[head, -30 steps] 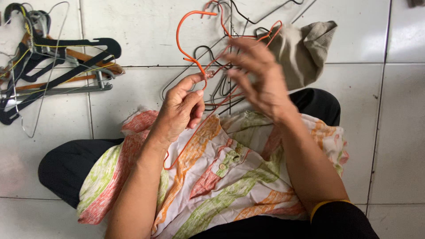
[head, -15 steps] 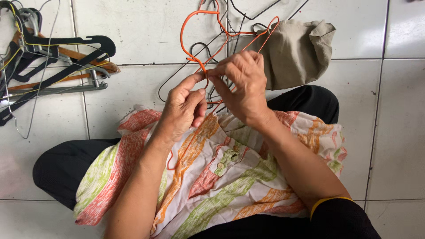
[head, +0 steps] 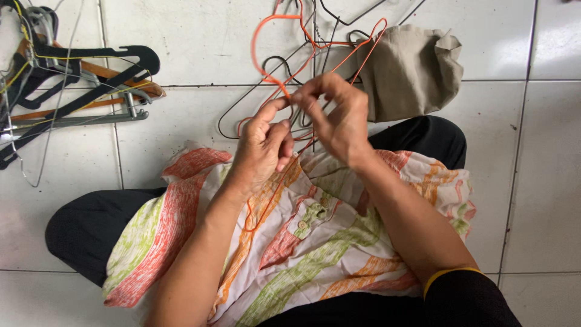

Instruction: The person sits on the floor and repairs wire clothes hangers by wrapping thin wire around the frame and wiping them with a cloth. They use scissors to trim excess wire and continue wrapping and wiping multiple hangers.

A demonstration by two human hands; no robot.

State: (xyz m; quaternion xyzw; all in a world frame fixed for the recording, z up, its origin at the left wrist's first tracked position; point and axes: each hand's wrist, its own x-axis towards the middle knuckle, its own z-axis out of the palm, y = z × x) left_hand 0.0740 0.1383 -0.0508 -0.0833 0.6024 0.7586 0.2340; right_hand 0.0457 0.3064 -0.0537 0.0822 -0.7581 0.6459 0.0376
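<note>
On the white tiled floor: a person sat with a striped orange, green and white button-front shirt spread over the lap, black trousers showing beneath it.
Left hand: fingers were curled, thumb and forefinger pressed together on the thin orange wire clothes hanger near where its hook meets the shoulders.
Right hand: fingertips were pinched on the same orange wire, just beside the left hand's grip; exactly which strand lay under the fingers could not be told.
Orange hanger's place: held up above the lap, its hook curving toward the top of the view, one thin run of it trailing down across the shirt.
Beneath it: a tangle of dark wire hangers lay on the tiles, overlapping the orange one.
Beside the tangle: a crumpled beige cloth, touching the trousers.
Far left: a heap of black plastic and wooden hangers, well apart from both hands.
Risk, snagging: the orange hanger seemed threaded through the dark wires, so a lift would likely drag the tangle along.
Risk, slipping: the wire was thin and held only at the fingertips; a tug could pull it free.
Risk, catching: the trailing wire could hook a button or the shirt's placket.
</note>
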